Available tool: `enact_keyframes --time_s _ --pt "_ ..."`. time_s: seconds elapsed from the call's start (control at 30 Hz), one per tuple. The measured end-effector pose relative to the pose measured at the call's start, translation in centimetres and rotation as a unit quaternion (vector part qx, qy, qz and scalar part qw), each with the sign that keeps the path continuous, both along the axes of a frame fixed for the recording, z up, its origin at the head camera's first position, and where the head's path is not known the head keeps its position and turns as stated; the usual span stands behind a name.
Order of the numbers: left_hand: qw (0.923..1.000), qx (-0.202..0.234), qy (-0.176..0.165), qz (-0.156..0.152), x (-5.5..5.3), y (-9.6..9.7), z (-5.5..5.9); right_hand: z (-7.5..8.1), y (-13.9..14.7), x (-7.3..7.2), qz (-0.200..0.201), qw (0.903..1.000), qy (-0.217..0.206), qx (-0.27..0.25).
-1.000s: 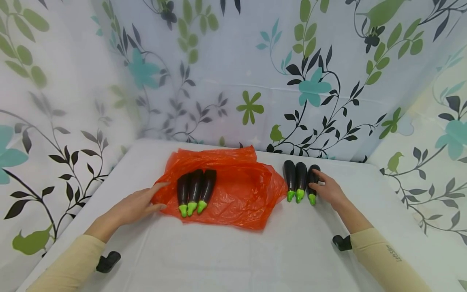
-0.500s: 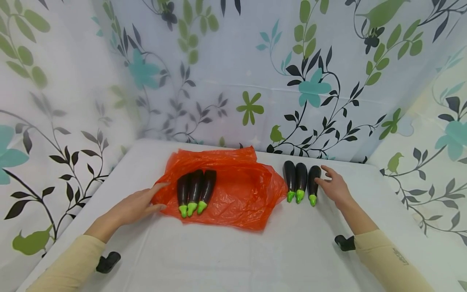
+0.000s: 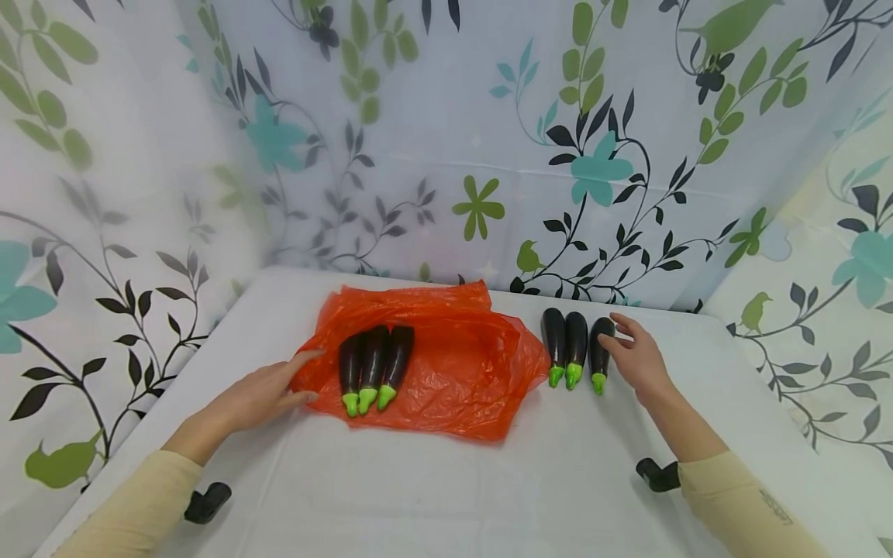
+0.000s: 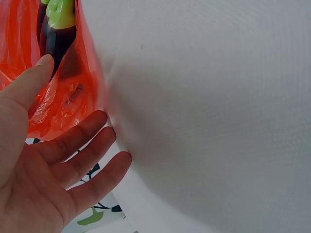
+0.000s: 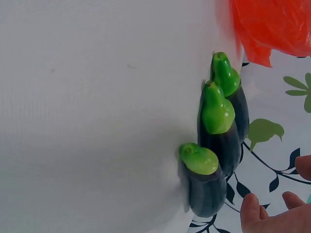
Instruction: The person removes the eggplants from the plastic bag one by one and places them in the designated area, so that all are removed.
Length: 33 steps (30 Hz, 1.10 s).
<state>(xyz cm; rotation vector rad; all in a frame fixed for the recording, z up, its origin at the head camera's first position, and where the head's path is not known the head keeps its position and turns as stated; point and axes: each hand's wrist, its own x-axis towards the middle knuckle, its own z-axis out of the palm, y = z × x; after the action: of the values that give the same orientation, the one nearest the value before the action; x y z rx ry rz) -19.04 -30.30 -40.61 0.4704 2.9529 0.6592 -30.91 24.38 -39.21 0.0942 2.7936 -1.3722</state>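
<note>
My left hand (image 3: pixel 261 393) is at the left edge of a red plastic bag (image 3: pixel 446 395), its fingers spread and fairly straight; whether they touch the film I cannot tell. Three dark eggplants (image 3: pixel 373 368) with bright green stem ends lie side by side on the left part of the bag. To the right of the bag, three more eggplants (image 5: pixel 221 141) lie on the white table. The rightmost eggplant (image 3: pixel 599 356) sits slightly apart from the other two. Beside it is my right hand (image 3: pixel 638 358), fingers extended and holding nothing.
The white table (image 3: pixel 391 488) reaches back to a leaf-patterned curtain (image 3: pixel 418 155), which also hangs at both sides. A black wrist device (image 3: pixel 208 502) shows by the left sleeve, another black device (image 3: pixel 657 474) by the right sleeve.
A second ago my right hand lay over the rightmost eggplant with fingers on it; it has since drawn off to the right. My left hand and the bag stay put.
</note>
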Motion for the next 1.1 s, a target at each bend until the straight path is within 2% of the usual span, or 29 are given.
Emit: enact_keyframes --time_s 0.4,1.1 --pt "1.0000 0.001 0.002 0.000 0.1 0.0 -0.1 1.8 -2.5 2.0 0.029 0.9983 0.000 -0.051" --pt "1.0000 -0.004 0.005 0.002 0.1 0.0 -0.1 3.0 -5.2 4.2 0.076 0.9950 -0.001 -0.065"
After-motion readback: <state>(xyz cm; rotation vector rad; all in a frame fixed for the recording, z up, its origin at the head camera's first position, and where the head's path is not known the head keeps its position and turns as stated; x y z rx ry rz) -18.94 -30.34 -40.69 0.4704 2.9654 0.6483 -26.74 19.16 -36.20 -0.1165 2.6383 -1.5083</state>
